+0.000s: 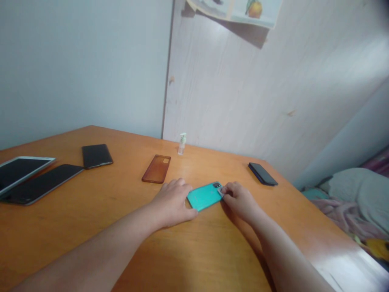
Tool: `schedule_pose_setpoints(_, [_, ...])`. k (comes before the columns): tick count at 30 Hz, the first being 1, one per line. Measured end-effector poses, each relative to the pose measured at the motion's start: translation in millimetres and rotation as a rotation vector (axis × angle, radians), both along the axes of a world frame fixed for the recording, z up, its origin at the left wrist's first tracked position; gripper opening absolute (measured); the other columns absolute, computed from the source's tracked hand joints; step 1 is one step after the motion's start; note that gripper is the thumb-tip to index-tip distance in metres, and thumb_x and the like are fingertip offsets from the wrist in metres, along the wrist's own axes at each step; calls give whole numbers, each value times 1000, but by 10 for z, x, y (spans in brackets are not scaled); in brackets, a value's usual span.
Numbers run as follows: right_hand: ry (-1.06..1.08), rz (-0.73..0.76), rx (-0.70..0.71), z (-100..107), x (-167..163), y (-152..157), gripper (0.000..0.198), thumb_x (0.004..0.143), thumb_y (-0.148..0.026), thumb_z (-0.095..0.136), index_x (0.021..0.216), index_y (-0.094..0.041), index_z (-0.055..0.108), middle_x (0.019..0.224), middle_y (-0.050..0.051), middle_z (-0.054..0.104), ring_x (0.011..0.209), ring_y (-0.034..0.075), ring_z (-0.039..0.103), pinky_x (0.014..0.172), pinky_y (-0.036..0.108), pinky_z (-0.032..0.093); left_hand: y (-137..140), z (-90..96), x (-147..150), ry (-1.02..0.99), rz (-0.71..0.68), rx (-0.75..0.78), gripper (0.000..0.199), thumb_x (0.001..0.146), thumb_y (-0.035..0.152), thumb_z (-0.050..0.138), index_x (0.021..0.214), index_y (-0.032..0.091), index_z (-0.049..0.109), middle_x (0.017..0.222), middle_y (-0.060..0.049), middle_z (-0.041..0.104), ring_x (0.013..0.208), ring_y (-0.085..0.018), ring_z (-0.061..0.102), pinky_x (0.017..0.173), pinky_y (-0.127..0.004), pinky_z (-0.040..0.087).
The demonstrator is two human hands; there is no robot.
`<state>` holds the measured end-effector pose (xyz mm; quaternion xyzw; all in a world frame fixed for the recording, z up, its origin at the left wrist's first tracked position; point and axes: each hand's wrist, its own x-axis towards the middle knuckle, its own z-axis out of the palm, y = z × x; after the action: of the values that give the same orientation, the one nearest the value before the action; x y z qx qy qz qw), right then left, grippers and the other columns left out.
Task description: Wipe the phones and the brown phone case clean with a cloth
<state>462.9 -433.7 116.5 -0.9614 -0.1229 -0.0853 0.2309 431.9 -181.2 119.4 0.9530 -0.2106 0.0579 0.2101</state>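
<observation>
A turquoise smartphone lies back side up on the table, its dark camera block at the upper right corner. My left hand grips its left end, with the thumb at the near edge and the fingers at the far edge. At the right end, my right hand pinches a small whitish wipe against the phone's back beside the camera; most of the wipe is hidden by the fingers. Beyond my left hand lies a brown see-through phone case, apart from both hands.
A small clear pump bottle stands at the back of the wooden table. At left lie a white tablet, a dark tablet and a smaller black device. Another dark phone lies near the right edge, with bedding beyond.
</observation>
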Motion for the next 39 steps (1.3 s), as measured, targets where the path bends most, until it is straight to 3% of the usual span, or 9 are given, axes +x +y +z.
schedule_pose_setpoints(4, [13, -179, -8, -43, 146, -163, 9, 80, -22, 56, 81, -18, 64, 81, 5, 65, 77, 18, 57, 65, 27, 39, -6, 2, -7, 18, 26, -11, 53, 69, 60, 64, 108, 25, 65, 103, -8, 58, 103, -31, 55, 86, -39, 44])
schedule_pose_setpoints(10, [103, -208, 121, -94, 160, -135, 24, 84, -38, 57, 90, -17, 68, 77, 5, 68, 70, 18, 59, 61, 27, 40, -17, -52, 16, 15, 25, -6, 51, 70, 60, 65, 107, 25, 65, 104, -8, 58, 103, -30, 54, 87, -38, 44])
schedule_pose_setpoints(14, [222, -213, 339, -55, 125, -101, 21, 79, -36, 61, 86, -18, 68, 69, 4, 65, 60, 15, 56, 53, 24, 38, -21, -70, 55, 61, 60, -8, 52, 65, 56, 69, 106, 24, 63, 104, -8, 57, 102, -29, 55, 85, -37, 45])
schedule_pose_setpoints(17, [358, -137, 535, -4, 90, -71, 16, 77, -33, 61, 76, -17, 65, 59, 0, 59, 49, 11, 48, 46, 22, 33, -24, -42, 62, 90, 67, 13, 53, 63, 53, 71, 105, 23, 61, 106, -7, 57, 103, -29, 55, 85, -36, 45])
schedule_pose_setpoints(20, [431, -77, 633, 27, 68, -38, 12, 73, -28, 61, 74, -16, 65, 56, -2, 56, 46, 9, 43, 44, 21, 30, -31, -3, 51, 107, 56, 24, 54, 61, 53, 72, 105, 24, 58, 108, -7, 57, 105, -29, 54, 86, -37, 45])
schedule_pose_setpoints(25, [384, -175, 679, 60, 57, -13, 6, 67, -18, 59, 72, -17, 63, 56, -2, 58, 48, 9, 47, 46, 20, 34, -41, 22, 16, 126, 11, -6, 57, 61, 51, 73, 107, 23, 54, 112, -7, 57, 108, -30, 53, 88, -38, 45])
schedule_pose_setpoints(29, [461, -76, 733, 132, 41, -8, 6, 66, -13, 55, 65, -16, 60, 54, -3, 56, 45, 7, 44, 45, 19, 33, -31, 20, -18, 125, -29, -55, 54, 65, 46, 71, 110, 24, 50, 113, -6, 58, 109, -29, 54, 89, -38, 45])
schedule_pose_setpoints(39, [382, -77, 795, 140, 50, 13, 12, 64, -9, 54, 73, -16, 58, 53, -4, 56, 44, 8, 46, 42, 18, 34, 45, 26, -3, -46, -76, -116, 47, 71, 27, 63, 115, 24, 46, 115, -6, 55, 111, -26, 53, 94, -38, 44])
